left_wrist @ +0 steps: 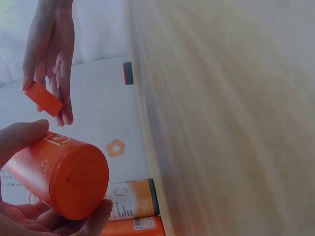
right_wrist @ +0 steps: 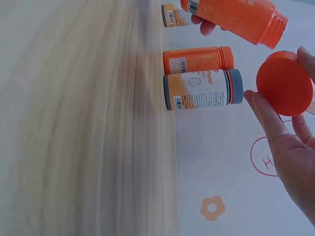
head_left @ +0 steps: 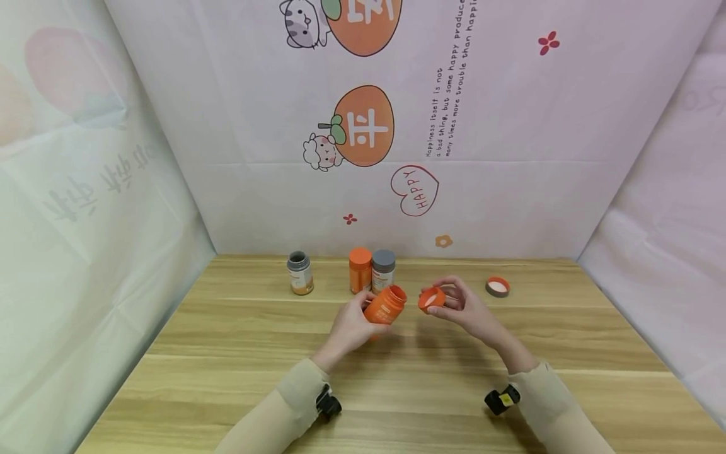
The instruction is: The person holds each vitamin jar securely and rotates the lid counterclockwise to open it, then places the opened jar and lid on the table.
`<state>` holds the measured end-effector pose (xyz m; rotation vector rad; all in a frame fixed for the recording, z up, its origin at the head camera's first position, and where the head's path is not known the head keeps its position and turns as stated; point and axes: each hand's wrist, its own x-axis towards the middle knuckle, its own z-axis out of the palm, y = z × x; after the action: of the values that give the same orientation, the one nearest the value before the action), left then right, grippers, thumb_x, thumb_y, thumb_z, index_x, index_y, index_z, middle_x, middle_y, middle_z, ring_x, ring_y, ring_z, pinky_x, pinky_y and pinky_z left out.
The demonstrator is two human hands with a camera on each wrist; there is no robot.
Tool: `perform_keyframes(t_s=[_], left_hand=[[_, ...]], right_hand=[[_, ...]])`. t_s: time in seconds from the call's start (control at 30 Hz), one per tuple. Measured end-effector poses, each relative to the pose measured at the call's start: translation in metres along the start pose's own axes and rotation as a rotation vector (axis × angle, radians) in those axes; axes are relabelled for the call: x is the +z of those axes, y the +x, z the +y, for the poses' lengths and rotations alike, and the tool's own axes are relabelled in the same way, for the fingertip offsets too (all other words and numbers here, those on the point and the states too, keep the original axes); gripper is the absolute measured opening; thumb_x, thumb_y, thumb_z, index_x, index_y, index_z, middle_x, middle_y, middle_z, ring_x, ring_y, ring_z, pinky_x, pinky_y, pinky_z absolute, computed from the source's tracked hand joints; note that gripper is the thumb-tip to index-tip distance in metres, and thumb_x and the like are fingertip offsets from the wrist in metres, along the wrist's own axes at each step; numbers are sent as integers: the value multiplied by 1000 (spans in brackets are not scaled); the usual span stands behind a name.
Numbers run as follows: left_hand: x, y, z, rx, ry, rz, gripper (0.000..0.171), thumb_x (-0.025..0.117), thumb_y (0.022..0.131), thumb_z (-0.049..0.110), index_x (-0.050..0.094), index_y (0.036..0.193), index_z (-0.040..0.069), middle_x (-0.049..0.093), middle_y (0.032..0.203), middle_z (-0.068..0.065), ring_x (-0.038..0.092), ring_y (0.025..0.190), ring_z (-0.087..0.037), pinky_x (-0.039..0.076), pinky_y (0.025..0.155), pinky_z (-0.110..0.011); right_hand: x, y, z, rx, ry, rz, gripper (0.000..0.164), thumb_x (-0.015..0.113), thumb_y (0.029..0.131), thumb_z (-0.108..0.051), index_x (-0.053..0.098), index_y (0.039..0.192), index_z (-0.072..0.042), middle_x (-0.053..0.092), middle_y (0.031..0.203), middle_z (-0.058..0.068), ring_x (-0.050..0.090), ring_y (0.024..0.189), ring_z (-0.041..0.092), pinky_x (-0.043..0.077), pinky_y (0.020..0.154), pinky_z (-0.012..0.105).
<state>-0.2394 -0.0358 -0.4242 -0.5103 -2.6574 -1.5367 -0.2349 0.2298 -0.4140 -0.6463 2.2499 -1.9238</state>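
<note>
At the near edge of the scene, two beige sleeves (head_left: 272,410) reach in over the wooden table (head_left: 397,384), each with a small black camera (head_left: 328,403) at the wrist. Farther in, the left hand (head_left: 347,325) curls its thumb and fingers round an uncapped orange bottle (head_left: 384,308), spread only as wide as its body. The bottle is raised off the table near the middle and tilted, its mouth up and to the right. Its contents are hard to make out from these views.

Just to the right, apart from that mouth, the right hand (head_left: 464,309) pinches an orange cap (head_left: 431,301) by its edge between thumb and fingers, the pale inside partly showing.

Beyond, to the right, a grey lid (head_left: 497,287) with an orange rim lies on the table, its white inside up. At the far side, a capped orange bottle (head_left: 360,271) and a grey-capped bottle (head_left: 384,271) stand side by side; well left of them stands an uncapped grey-necked bottle (head_left: 300,274). Farthest back hangs a pale printed backdrop (head_left: 499,202).
</note>
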Motion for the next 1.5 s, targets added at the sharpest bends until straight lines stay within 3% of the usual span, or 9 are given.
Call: perform_keyframes(t_s=[0.47,0.73,1.0,1.17,1.37,1.5], left_hand=[[-12,1,-8,-33,-30,10,51,83,67,15,57,110,9,66,104,-9,62,94,-22,48,85,-43],[-18,1,-11,-40,-42,28,50,84,67,15,59,109,10,65,103,-6,60,92,-20,48,84,-41],[-22,3,-14,-45,-59,43,49,84,67,11,60,110,8,65,104,-7,59,94,-21,48,88,-42],[-24,4,-17,-55,-53,59,52,84,66,11,60,112,7,65,105,-7,59,96,-22,47,90,-44],[-29,4,-20,-63,-45,93,55,85,64,11,62,113,5,65,107,-10,59,98,-24,47,91,-45],[-33,4,-20,-80,-35,110,56,85,65,11,62,115,4,64,107,-10,58,100,-25,46,92,-46]], right_hand=[[-5,-2,5,-9,-158,34,52,66,89,-15,39,133,-8,56,128,23,62,100,8,53,80,26],[-6,-4,9,6,-180,83,54,69,86,-17,42,132,-11,52,135,18,53,118,30,50,84,22],[-9,-4,14,-11,-152,84,59,72,83,-12,43,134,-6,48,136,20,55,110,6,48,88,20],[-11,-4,15,-11,-193,70,60,72,83,-14,45,136,-6,47,137,20,55,113,9,46,90,17],[-12,-5,17,-17,-335,85,57,73,82,-20,51,135,-13,51,136,12,53,119,25,47,93,27],[-12,-5,19,-23,-402,113,56,75,81,-24,54,132,-16,52,135,10,53,119,28,48,93,37]])
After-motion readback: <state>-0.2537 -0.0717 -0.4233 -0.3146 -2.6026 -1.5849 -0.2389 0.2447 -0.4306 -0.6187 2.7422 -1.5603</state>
